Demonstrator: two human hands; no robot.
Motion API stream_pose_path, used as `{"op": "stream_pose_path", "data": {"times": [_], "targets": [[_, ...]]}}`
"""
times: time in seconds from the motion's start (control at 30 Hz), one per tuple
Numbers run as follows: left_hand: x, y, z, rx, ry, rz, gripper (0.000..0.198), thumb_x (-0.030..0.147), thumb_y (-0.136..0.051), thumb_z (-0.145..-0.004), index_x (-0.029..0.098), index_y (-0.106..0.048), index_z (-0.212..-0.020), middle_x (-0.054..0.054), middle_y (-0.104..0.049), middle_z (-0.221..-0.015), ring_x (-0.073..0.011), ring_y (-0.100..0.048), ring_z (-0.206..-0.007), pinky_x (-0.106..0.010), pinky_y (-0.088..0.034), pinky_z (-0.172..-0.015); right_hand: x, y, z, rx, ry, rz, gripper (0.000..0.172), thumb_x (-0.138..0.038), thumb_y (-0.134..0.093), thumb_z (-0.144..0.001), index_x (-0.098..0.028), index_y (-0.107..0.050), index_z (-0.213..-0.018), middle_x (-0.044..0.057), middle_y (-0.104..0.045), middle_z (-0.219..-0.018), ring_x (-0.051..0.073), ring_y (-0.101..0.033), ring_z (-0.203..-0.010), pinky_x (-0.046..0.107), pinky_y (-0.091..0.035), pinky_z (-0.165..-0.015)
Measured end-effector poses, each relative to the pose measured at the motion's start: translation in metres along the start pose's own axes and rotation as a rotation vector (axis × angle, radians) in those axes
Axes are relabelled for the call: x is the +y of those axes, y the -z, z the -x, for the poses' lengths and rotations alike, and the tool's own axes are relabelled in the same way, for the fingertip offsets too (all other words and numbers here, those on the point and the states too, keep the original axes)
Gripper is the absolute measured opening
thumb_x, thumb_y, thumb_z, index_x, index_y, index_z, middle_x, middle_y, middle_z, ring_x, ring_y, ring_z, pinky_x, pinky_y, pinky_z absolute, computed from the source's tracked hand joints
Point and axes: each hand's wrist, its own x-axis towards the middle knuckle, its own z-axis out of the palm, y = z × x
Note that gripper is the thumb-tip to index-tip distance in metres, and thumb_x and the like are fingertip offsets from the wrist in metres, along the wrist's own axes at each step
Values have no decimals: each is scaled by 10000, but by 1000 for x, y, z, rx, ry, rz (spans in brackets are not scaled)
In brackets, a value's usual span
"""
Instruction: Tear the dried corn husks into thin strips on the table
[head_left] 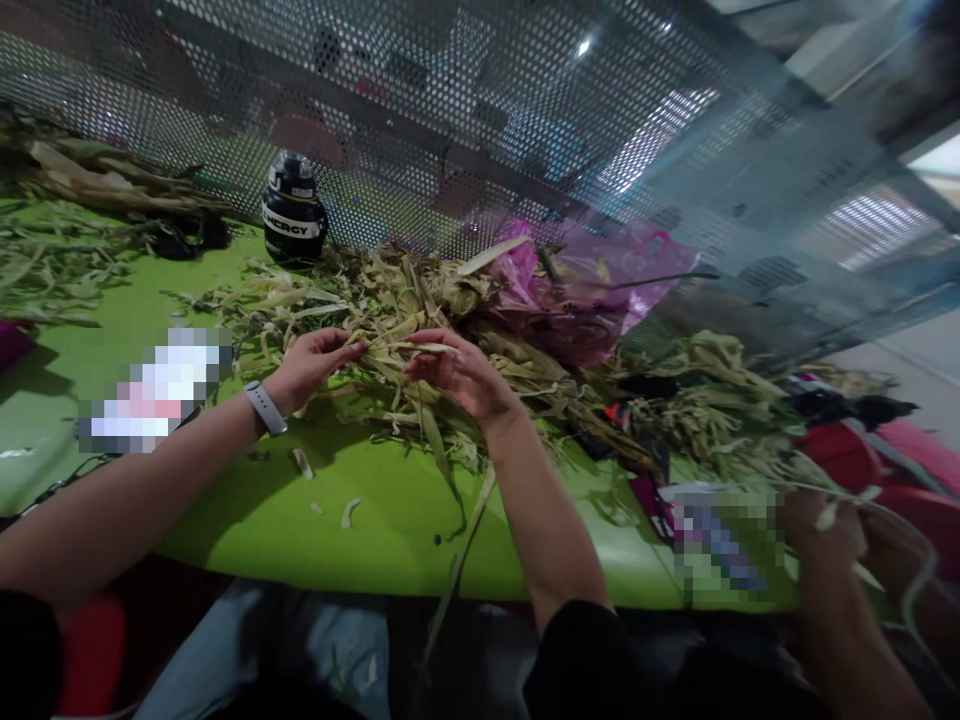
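1. With fingers (pixel 352 349) of the left hand (pixel 319 358), pinching pale husk strips (pixel 386 354) just above the counter (pixel 300 540), near the middle of the view; around the wrist, a light band (pixel 264 407).
2. With the right hand (pixel 471 378), facing the left across a short gap, meeting the same strips, fingers half bent and a little parted; impossible to tell whether pinching firmly.
3. At far left on the green counter, a spread heap of husks (pixel 52 265); beside it, a black object (pixel 187 236), too dim to name.
4. Nearer the left forearm, a pixelated patch (pixel 161 390).
5. Upright against the mesh panel (pixel 420 110), a black bottle (pixel 294 212) with a white lettered band.
6. Just behind both hands, a tangled pile of dry husks (pixel 375 280); in front, a few pale scraps (pixel 350 513).
7. Draped over the counter's front edge beside the right forearm, a long strip (pixel 459 565).
8. Right of the pile, touching, a pink plastic bag (pixel 630 305).
9. At far right, another person's hands (pixel 825 525), blurred, near red chairs (pixel 840 455).
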Motion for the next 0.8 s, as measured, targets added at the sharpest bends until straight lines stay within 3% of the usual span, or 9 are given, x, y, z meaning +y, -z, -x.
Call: {"op": "stream_pose_path", "data": {"times": [0.07,0.17,0.27,0.37,0.47,0.63,0.8], "targets": [[0,-1,1,-10,24,27,435,471,-873,-562,137,-690,-774,8,-625,-685,-82,-496,-609,-230,-385,-603,3,-7,-1,-14,79,52,540,-593,-696,-735,-214,-644,-1116,95,-697,-1074,201,-678,-924,364,-571,-802],[-1,-4,4,-58,63,50,438,461,-879,-558,133,-701,-787,-12,-659,-734,-92,-543,-658,-232,-413,-643,7,-23,-5,147,224,200,343,-524,-697,-778,-206,-665,-900,54,-664,-934,160,-643,-866,330,-548,-798],[-3,-6,7,-106,79,51,433,468,-872,-571,137,-701,-791,-20,-671,-746,-98,-555,-655,-236,-419,-640,5,-37,-5,241,340,335,337,-526,-689,-783,-193,-639,-774,61,-626,-943,160,-620,-891,301,-532,-749],[-5,-7,9,-153,46,45,432,475,-860,-592,145,-701,-820,-26,-684,-783,-109,-579,-683,-246,-442,-671,1,-46,-1,171,164,218,354,-552,-598,-839,-200,-581,-804,36,-649,-885,107,-607,-654,238,-493,-565],[-7,-6,8,-101,-5,12,431,481,-844,-612,142,-690,-829,-25,-685,-807,-116,-588,-711,-254,-451,-705,4,-51,-1,148,-20,84,379,-577,-588,-825,-210,-509,-776,-36,-609,-666,68,-508,-447,196,-413,-443],[-9,-5,6,47,-28,-44,499,495,-848,-564,141,-686,-876,-12,-685,-787,-114,-570,-692,-245,-432,-678,13,-53,-5,268,-12,148,333,-526,-642,-804,-202,-589,-857,-64,-537,-558,85,-511,-454,208,-428,-471],[-6,-10,11,90,-39,-66,465,494,-828,-601,148,-675,-871,-18,-678,-779,-118,-556,-679,-249,-430,-654,19,-56,-5,383,18,221,329,-519,-618,-825,-195,-590,-779,-38,-574,-580,106,-573,-509,222,-472,-519]]}}
